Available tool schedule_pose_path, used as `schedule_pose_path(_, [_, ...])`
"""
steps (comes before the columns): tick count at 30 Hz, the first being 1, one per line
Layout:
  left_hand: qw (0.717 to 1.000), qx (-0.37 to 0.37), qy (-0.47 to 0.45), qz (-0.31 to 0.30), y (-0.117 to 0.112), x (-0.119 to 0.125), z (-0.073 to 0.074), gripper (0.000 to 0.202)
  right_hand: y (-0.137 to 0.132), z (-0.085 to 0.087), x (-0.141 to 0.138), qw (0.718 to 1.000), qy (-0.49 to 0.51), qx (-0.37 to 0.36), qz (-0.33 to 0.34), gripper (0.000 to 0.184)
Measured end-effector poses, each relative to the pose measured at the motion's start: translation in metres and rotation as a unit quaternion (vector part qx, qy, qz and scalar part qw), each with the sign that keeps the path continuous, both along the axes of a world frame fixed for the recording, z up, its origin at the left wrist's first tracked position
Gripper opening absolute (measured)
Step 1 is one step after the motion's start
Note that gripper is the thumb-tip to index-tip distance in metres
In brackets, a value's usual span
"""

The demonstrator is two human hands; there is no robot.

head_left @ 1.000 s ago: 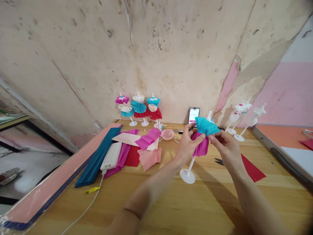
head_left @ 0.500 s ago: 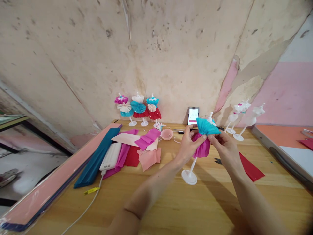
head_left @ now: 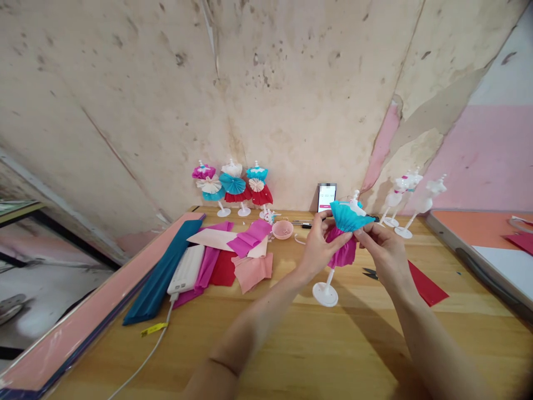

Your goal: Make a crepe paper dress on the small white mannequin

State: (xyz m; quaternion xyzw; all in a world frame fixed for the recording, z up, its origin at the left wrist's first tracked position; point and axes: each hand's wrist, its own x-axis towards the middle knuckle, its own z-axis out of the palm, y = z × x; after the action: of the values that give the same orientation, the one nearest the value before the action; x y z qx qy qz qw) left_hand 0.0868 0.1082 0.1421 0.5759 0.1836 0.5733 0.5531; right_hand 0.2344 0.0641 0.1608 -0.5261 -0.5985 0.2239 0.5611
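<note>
A stained plaster wall [head_left: 291,94] rose behind a wooden worktop [head_left: 266,339], with a long pink board [head_left: 91,294] along its left side. Near mid-worktop, a white plastic dress form [head_left: 331,275] stood slightly tilted, wearing a magenta crepe-paper skirt [head_left: 343,250] under a turquoise crepe-paper layer [head_left: 347,216]. The left hand [head_left: 318,250] had a pressed-together grip on the form's left side; the right hand [head_left: 387,255] pinched the turquoise layer's right side between thumb and fingers. Three finished paper dresses [head_left: 232,186] stood at the back, beside a phone [head_left: 327,197]. Crepe-paper sheets [head_left: 250,269] and a white power bank [head_left: 186,269] lay left of the hands, a pink bowl [head_left: 282,229] behind them, and scissors [head_left: 370,273] just right.
</note>
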Motion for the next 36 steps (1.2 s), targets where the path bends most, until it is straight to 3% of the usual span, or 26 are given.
schedule_pose_path(3, [1.000,0.011,0.015,0.023,-0.002,0.001,-0.002,0.059,-0.003,0.002,-0.002,1.000,-0.022,-0.004,-0.010,0.028])
schedule_pose_path(6, [0.999,0.004,0.016,0.031,-0.001,0.000,-0.004,0.067,-0.009,0.006,-0.006,0.990,-0.122,0.032,-0.065,0.028])
schedule_pose_path(9, [0.999,-0.037,-0.018,-0.023,0.003,0.000,-0.004,0.071,-0.017,0.011,-0.010,0.958,-0.239,0.115,-0.109,0.021])
schedule_pose_path(11, [0.992,-0.089,-0.052,-0.073,0.006,-0.001,-0.003,0.069,-0.023,0.014,-0.012,0.950,-0.254,0.145,-0.109,0.019])
schedule_pose_path(15, [0.974,-0.161,-0.092,-0.131,0.011,-0.002,-0.004,0.059,-0.026,0.014,-0.013,0.964,-0.213,0.127,-0.097,0.024])
schedule_pose_path(19, [0.977,-0.172,-0.085,-0.092,0.013,0.001,-0.011,0.056,-0.014,0.011,-0.012,0.983,-0.138,0.074,-0.095,0.034])
schedule_pose_path(24, [0.986,-0.130,-0.067,-0.080,0.008,0.007,-0.016,0.065,-0.001,0.008,-0.007,0.999,-0.003,-0.009,0.047,0.071])
schedule_pose_path(27, [0.990,-0.097,-0.033,-0.095,0.003,0.007,-0.016,0.063,-0.001,0.004,-0.004,0.996,0.058,-0.020,0.065,0.081])
schedule_pose_path(31, [0.990,-0.084,-0.012,-0.110,0.002,0.008,-0.016,0.062,0.001,0.001,-0.003,0.997,0.069,0.001,0.035,0.081])
schedule_pose_path(36, [0.994,-0.077,-0.014,-0.077,0.003,0.013,-0.016,0.068,0.004,-0.005,0.004,0.998,0.046,0.015,0.045,0.066])
